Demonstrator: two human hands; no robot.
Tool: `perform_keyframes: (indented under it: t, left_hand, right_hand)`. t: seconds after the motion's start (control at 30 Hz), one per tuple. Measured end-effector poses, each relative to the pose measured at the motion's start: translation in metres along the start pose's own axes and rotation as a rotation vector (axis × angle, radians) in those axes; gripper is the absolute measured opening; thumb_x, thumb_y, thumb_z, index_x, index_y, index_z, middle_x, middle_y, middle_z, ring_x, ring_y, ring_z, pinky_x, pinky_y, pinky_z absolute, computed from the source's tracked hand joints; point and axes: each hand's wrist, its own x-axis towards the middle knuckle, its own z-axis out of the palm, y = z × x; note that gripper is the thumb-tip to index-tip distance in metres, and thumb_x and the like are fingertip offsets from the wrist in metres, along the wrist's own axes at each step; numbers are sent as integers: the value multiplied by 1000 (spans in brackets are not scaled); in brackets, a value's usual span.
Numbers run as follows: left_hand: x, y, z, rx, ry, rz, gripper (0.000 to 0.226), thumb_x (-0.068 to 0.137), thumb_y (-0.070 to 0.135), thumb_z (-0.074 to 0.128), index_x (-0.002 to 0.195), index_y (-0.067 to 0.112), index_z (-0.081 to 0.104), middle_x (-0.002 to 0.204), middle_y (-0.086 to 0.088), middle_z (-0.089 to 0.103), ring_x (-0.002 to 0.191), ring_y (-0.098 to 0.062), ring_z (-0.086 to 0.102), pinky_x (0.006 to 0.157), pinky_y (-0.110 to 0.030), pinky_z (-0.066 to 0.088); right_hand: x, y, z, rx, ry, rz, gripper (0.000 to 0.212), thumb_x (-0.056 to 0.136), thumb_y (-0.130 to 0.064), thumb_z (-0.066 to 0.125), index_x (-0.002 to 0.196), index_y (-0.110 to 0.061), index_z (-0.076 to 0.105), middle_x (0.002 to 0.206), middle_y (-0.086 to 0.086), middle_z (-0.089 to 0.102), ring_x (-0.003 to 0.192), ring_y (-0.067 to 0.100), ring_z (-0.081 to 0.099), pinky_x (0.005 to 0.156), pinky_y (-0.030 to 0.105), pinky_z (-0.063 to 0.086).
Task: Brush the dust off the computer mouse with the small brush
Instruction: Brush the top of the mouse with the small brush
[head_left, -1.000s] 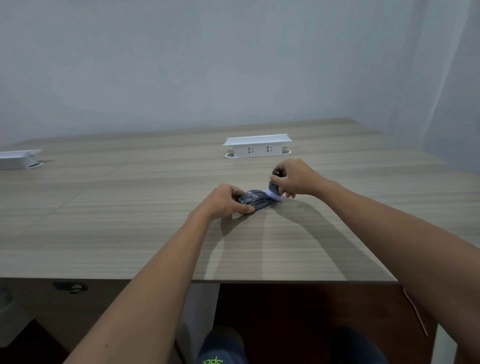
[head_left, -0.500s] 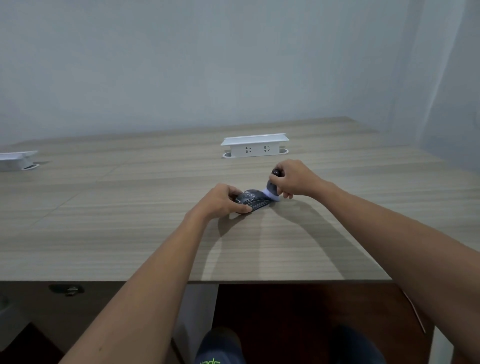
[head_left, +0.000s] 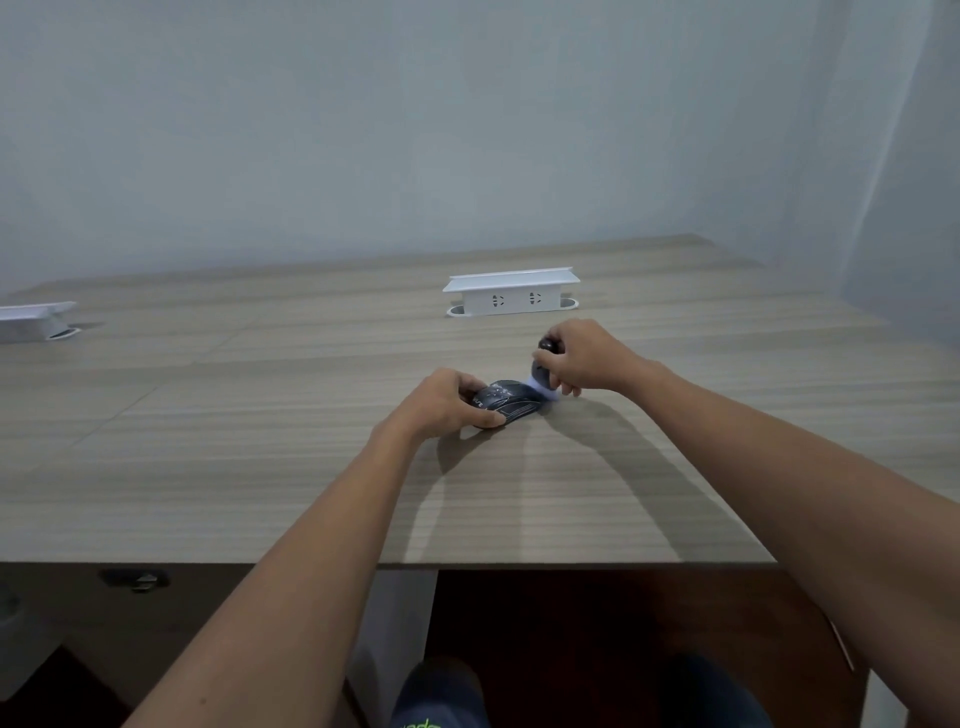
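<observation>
A dark computer mouse (head_left: 506, 401) lies on the wooden desk (head_left: 260, 415) near its middle. My left hand (head_left: 444, 402) grips the mouse's near end, thumb along its side. My right hand (head_left: 584, 356) holds a small brush (head_left: 543, 371) upright by its dark handle. The brush's pale bristles touch the mouse's far right end. My fingers hide most of the brush handle.
A white socket box (head_left: 511, 293) stands on the desk just behind my hands. A second white box (head_left: 34, 319) sits at the far left edge. The desk's front edge runs below my forearms, with my legs visible under it.
The brush and my right hand have shifted slightly along the mouse's far end. My left hand keeps its grip on the mouse.
</observation>
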Motion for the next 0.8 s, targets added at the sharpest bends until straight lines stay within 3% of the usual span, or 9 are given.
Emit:
perform_keyframes:
  t: [0.17,0.3,0.47,0.57,0.8]
  left_hand:
    - [3,-2,0,-4,-12,-9,44,74,22,87,115,10,76,100,-9,80,90,-22,72,96,-42,55]
    - [3,-5,1,-21,-4,-15,46,74,21,87,116,9,75,102,-10,79,89,-21,72,99,-44,54]
    - [1,-3,1,-21,-6,-12,46,74,21,87,116,9,75,101,-8,79,102,-28,74,98,-42,56]
    - [2,-4,1,-22,-12,-9,46,74,21,87,117,9,74,102,-9,79,103,-28,73,98,-42,56]
    - [4,-6,1,-21,-1,-2,39,73,23,88,109,13,77,93,-3,79,81,-15,69,85,-33,53]
  right_hand:
    - [5,-11,6,137,-10,-59,25,101,-17,56,80,-6,62,72,18,74,44,12,65,44,21,52]
    - [8,-15,4,224,-25,-37,25,102,-19,54,88,-1,64,68,12,72,42,9,61,45,19,51]
    - [10,-11,-1,-13,-50,-19,27,102,-16,55,75,-9,60,65,8,69,47,14,64,39,16,47]
    - [9,-9,1,-17,-42,-23,28,102,-17,55,75,-9,59,67,11,70,47,12,64,40,17,48]
    - [8,-16,1,169,-32,-37,26,101,-20,54,86,-2,65,66,6,71,44,12,59,43,21,50]
